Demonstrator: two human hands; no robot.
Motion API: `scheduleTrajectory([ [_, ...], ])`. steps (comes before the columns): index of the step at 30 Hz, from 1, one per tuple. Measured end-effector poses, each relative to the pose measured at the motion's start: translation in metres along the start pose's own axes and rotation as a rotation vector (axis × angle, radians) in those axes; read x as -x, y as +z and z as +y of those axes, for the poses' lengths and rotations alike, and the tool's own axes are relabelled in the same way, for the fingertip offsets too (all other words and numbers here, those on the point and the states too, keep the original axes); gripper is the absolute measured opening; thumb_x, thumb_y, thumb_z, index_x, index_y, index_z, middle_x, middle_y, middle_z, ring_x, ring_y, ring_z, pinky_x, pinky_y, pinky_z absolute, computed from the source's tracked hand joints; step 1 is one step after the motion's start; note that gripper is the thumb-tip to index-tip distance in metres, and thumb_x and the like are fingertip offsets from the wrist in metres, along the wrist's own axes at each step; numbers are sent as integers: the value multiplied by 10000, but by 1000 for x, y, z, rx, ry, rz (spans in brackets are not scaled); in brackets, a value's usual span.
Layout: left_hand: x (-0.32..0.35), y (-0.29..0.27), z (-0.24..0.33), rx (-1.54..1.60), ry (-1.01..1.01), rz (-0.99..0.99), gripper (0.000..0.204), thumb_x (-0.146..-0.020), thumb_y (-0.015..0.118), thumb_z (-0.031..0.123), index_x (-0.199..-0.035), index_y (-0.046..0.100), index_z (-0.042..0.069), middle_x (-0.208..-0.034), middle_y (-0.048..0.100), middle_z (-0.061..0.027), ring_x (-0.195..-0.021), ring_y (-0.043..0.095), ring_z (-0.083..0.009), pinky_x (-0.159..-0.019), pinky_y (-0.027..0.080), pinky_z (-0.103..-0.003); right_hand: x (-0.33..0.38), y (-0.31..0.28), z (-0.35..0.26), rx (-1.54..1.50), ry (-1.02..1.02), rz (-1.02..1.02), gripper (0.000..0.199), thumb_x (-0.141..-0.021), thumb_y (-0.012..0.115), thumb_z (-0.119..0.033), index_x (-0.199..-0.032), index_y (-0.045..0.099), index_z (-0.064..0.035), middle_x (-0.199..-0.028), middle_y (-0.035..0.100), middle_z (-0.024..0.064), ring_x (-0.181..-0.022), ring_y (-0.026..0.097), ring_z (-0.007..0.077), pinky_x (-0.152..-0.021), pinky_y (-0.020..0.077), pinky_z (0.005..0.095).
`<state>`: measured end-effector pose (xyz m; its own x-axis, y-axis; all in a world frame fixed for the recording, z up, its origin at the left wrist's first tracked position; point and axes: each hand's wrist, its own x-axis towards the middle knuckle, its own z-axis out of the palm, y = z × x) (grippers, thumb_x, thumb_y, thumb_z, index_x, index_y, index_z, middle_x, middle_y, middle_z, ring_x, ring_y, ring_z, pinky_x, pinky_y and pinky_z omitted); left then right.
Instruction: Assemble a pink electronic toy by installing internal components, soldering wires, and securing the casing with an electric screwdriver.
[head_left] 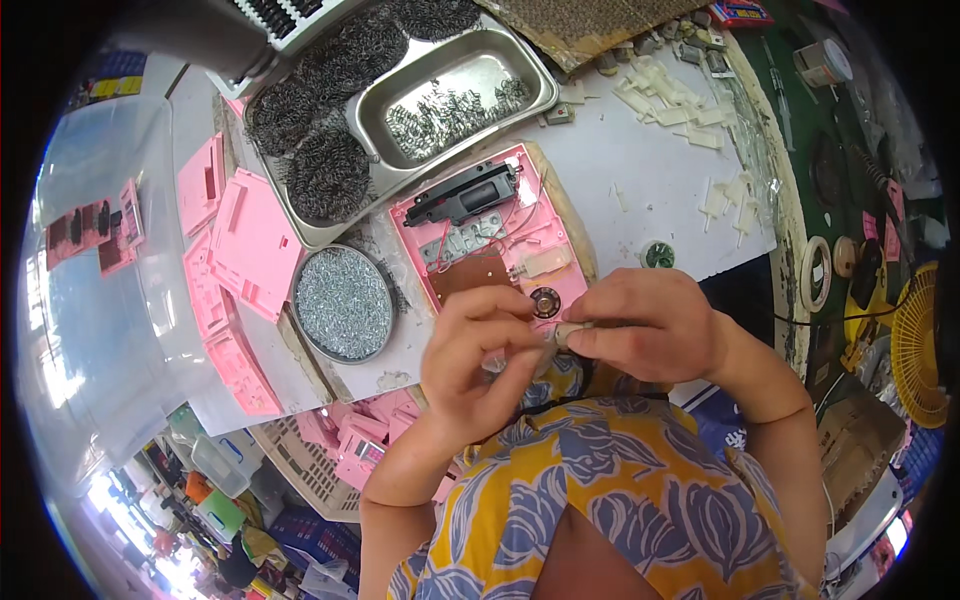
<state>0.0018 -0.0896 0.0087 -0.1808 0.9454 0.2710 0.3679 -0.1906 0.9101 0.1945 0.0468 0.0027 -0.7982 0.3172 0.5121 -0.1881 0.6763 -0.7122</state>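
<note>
In front of me lies an open pink plastic housing (545, 222). A black mechanism (465, 196), a metal plate (462, 240), a brown board (468, 278), a cream plastic piece (545, 262) and a small round speaker (545, 302) are inside it, with thin wires between. At its near edge, my right hand (655, 325) is closed, thumb and fingers pinching a small pale block-shaped part (566, 333). Just left of that part, my left hand (480, 350) has its thumb and fingers drawn together. What they hold, if anything, is too small to make out.
A metal tray holds dark springs (325, 175) and a smaller steel pan (545, 92). Left are a round dish of small metal pieces (343, 305) and loose pink panels (250, 240). White plastic parts (665, 95) lie at the back right; a crate (300, 455) stands below the table edge.
</note>
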Motion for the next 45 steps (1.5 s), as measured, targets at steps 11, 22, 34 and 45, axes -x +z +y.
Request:
scheduleTrajectory([
  [11, -64, 12, -22, -924, 133, -20, 133, -762, 789, 209, -816, 712, 116, -919, 565, -43, -928, 526, -242, -835, 356, -456, 10, -24, 8, 100, 161, 153, 364, -785, 764, 38, -1127, 675, -49, -1085, 737, 142, -838, 725, 286, -697, 584, 343],
  [22, 0, -16, -39, -264, -137, 342, 97, -855, 736, -20, -949, 713, -18, -1005, 545, -93, -913, 529, -183, -835, 431, -295, -29, -12, 41, 306, 108, -84, 336, -785, 759, -71, -1107, 659, -77, -1291, 663, 79, -1263, 566, 336, -946, 539, 415],
  [34, -12, -22, -43, -320, 2, 316, 147, -807, 733, -52, -943, 717, 2, -943, 564, -84, -831, 550, -182, -737, 455, -283, -62, -3, 41, 491, 230, -209, 276, -708, 807, -68, -959, 692, -68, -1414, 583, 117, -1360, 428, 405, -1099, 402, 504],
  [45, -50, -32, -39, -187, -83, 268, 110, -789, 798, 51, -863, 720, 32, -912, 610, -64, -786, 591, -198, -685, 467, -313, -65, 1, 36, 477, 250, -101, 212, -718, 777, -105, -921, 737, -60, -1385, 581, 142, -1340, 409, 437, -1114, 379, 515],
])
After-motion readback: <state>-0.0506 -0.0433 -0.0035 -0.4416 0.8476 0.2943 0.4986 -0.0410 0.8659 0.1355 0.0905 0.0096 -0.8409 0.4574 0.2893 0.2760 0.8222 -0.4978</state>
